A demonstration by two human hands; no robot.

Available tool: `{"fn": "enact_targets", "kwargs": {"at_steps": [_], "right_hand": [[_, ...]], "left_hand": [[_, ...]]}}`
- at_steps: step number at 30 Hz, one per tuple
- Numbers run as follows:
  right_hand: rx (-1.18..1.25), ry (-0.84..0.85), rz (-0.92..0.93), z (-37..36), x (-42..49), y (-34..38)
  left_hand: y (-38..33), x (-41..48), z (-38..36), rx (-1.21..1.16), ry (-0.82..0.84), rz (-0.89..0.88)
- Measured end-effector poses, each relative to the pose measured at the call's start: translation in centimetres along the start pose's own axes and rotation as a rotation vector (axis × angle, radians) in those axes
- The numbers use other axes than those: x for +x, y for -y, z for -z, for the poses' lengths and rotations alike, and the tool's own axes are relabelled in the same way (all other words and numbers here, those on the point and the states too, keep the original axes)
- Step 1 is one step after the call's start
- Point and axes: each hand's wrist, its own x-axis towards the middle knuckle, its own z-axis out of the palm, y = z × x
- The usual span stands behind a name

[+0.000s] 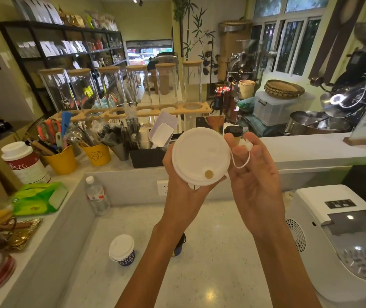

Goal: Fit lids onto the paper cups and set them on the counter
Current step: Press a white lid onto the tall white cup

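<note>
on the left, a paper cup with lid [121, 250] is already standing finished on the worktop [210, 252], and just beside the left forearm another dark cup [178, 247] is showing only partly, so i cannot tell if it is having a lid.

in the middle, the left hand [183, 185] is holding a cup up in the air, well above the worktop. its fingers [218, 180] are closing around the cup from below, and the cup itself is almost hidden under the white lid [200, 155]. the lid is sitting on the rim and the small sip hole [208, 174] is standing open, showing brown inside.

to the right, the right hand [254, 172] is pinching the small stopper plug [248, 144] between thumb and fingertips; the thin strap [242, 164] is running from the plug back to the edge of the lid.

i am judging that the step in hand is closing the sip hole. to do it well, the left hand should be keeping the cup level and not squeezing the wall, because the cup may be full. the right hand should be bringing the plug over the hole without pulling the strap, then pressing straight down. after that, pressing around the rim is a good check before putting the cup beside the finished one.
</note>
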Motion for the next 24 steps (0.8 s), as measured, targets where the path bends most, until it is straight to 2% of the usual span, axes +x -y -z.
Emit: {"fn": "enact_targets", "kwargs": {"at_steps": [4,6,10,13,20,24], "right_hand": [[-0.015,0.019,0.012,0.0,0.3,0.2],[0.008,0.012,0.001,0.4,0.6,0.1],[0.088,-0.044,-0.065,1.2,1.4,-0.2],[0.135,-0.089,-0.117,1.5,2.0,-0.4],[0.024,-0.149,-0.253,0.7,3.6,-0.3],[0.005,-0.163,-0.267,0.5,4.1,-0.3]], "left_hand": [[0.4,0.4,-0.4,0.020,-0.027,-0.059],[0.8,0.6,-0.4,0.084,-0.017,-0.120],[0.6,1.1,-0.6,0.208,-0.062,-0.112],[1.0,0.8,-0.3,0.329,-0.020,-0.141],[0.6,1.9,-1.3,-0.010,-0.034,0.423],[0.8,2.4,-1.4,-0.035,-0.029,0.473]]}}
